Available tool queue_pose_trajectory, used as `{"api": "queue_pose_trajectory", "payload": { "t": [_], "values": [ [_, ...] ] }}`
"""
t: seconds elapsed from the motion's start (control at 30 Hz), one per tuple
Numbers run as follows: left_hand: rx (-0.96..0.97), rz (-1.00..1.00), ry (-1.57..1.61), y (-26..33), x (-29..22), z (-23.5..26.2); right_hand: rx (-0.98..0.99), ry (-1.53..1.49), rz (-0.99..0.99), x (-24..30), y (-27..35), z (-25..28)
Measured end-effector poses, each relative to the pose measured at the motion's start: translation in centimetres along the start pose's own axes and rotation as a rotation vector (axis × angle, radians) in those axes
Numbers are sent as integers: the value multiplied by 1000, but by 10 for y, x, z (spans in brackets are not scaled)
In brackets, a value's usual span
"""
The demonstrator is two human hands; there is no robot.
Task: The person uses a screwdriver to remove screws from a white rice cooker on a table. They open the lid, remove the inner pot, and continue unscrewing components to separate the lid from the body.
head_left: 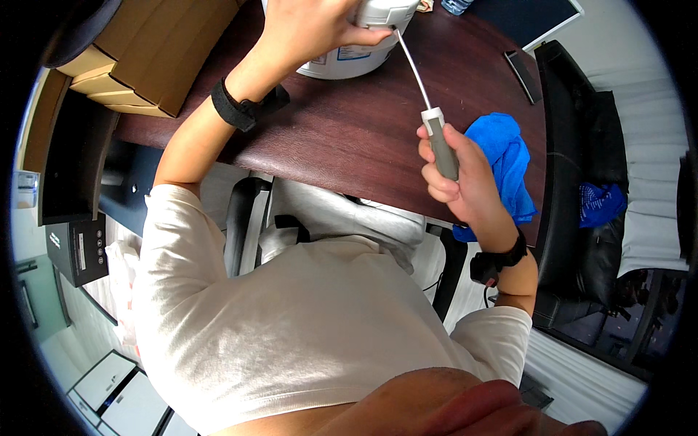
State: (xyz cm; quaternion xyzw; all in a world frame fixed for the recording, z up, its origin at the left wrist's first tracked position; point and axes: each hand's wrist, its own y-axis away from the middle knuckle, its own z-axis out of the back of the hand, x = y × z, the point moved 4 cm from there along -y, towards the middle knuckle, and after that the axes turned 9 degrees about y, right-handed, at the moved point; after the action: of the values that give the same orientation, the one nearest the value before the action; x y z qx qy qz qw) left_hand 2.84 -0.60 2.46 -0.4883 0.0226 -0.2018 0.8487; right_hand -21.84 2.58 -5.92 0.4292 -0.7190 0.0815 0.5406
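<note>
Screwdriver (435, 120) feels hard and light; your right hand (458, 178) wraps its fingers tight around the grey handle, tip at the white machine (360, 43) on the worktop (349, 131). Your left hand (313, 29) presses the machine, fingers curled over it.

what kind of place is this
Probably an office or work desk: a dark wooden desk, stacked cardboard boxes at its corner, a black chair beside it and pale drawer units on the floor.
</note>
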Motion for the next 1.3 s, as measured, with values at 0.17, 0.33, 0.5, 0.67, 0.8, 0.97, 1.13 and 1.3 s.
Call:
{"api": "queue_pose_trajectory", "payload": {
  "t": [0.17,0.33,0.5,0.67,0.8,0.97,1.13,1.3],
  "values": [
    [-5,4,7,1,1,1,363,-482,-54,-6,-2,-12],
    [-8,5,11,1,1,2,-61,205,68,5,6,0],
    [-6,0,-4,1,1,0,-523,1293,564,30,19,9],
    [-3,7,14,2,1,0,-578,1528,755,42,19,-1],
    [-5,1,8,1,2,0,-591,1614,747,46,17,-3],
    [0,6,6,1,1,0,-600,1682,750,48,18,-6],
    [-4,-1,-13,1,0,0,-668,1803,755,53,21,-9],
    [-9,-4,-12,2,2,-1,-789,2058,774,76,30,-21]
  ]
}}
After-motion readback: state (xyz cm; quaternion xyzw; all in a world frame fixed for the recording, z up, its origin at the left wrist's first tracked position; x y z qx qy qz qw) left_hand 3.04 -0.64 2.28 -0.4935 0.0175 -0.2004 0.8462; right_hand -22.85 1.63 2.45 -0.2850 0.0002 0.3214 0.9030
